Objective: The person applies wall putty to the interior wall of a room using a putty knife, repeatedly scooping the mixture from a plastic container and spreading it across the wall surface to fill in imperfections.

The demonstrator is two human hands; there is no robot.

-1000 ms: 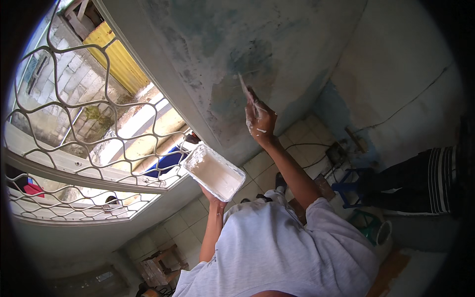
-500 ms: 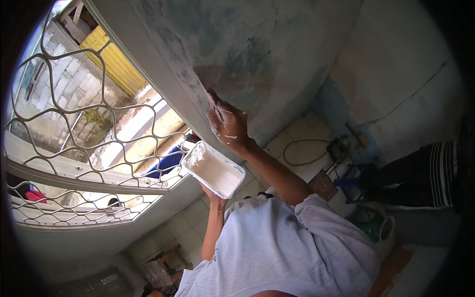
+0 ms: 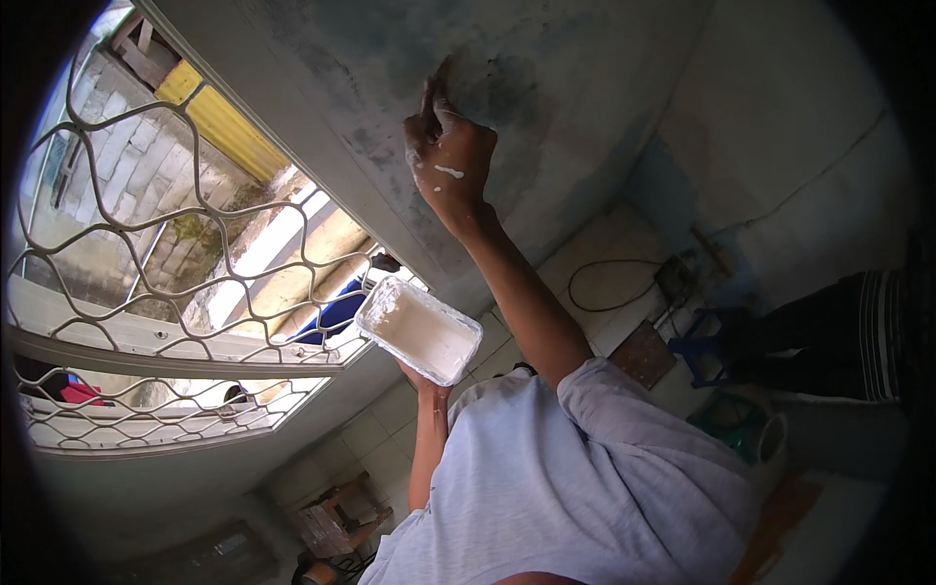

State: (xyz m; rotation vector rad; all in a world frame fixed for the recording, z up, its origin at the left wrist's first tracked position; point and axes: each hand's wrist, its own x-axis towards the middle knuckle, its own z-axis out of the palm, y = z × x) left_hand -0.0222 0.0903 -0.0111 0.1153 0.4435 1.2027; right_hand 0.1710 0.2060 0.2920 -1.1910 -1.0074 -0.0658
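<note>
My left hand (image 3: 423, 378) grips a rectangular white tub (image 3: 421, 336) from below; most of its fingers are hidden behind it. Smooth off-white paste lines the tub, thicker along its rim and far-left end. Raised above and beyond the tub, my right hand (image 3: 452, 164) is closed, with white smears on its back. Whatever it pinches is hard to make out against the dark patches of the wall (image 3: 575, 107). That wall is blotchy grey-blue and white, and the hand is close to it; contact cannot be told.
To the left is a window with a curved metal grille (image 3: 200, 210), with a block wall (image 3: 146, 127) outside. On the tiled floor stand a wooden stool (image 3: 336, 517), a blue plastic stool (image 3: 694, 346) and a looped cable (image 3: 575, 292). A person's dark-clothed legs (image 3: 819, 341) are at the right.
My right hand has moved up and away from the window's edge, over the blotchy wall. My left hand and the tub have stayed nearly in place.
</note>
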